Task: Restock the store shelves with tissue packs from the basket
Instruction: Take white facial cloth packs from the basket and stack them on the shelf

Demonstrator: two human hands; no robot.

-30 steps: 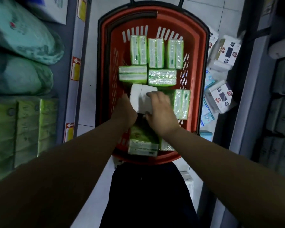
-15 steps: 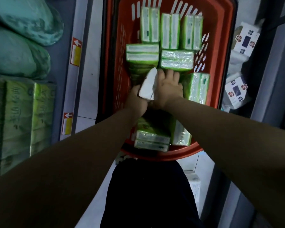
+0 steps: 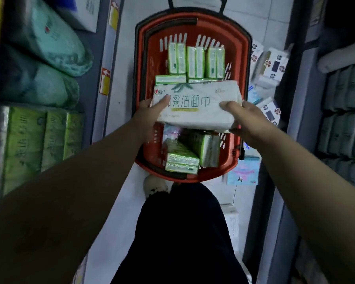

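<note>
A white tissue pack (image 3: 201,111) with green print hangs flat above the red basket (image 3: 150,50) on the floor. My left hand (image 3: 150,115) grips its left end, thumb on top. My right hand (image 3: 242,117) grips its right end the same way. Inside the basket stand several green tissue packs (image 3: 195,60) at the far end, and more green packs (image 3: 182,160) lie at the near end.
Left shelf (image 3: 103,111) holds large teal rolls (image 3: 45,48) and green tissue bundles (image 3: 39,138). On the right, floral white boxes (image 3: 273,64) and a light blue pack (image 3: 242,171) lie on the floor beside a grey shelf (image 3: 344,128). My dark trouser leg (image 3: 182,232) and shoe stand below the basket.
The white pack has come up out of the basket and turned flat, face up. My hands moved apart to its two ends.
</note>
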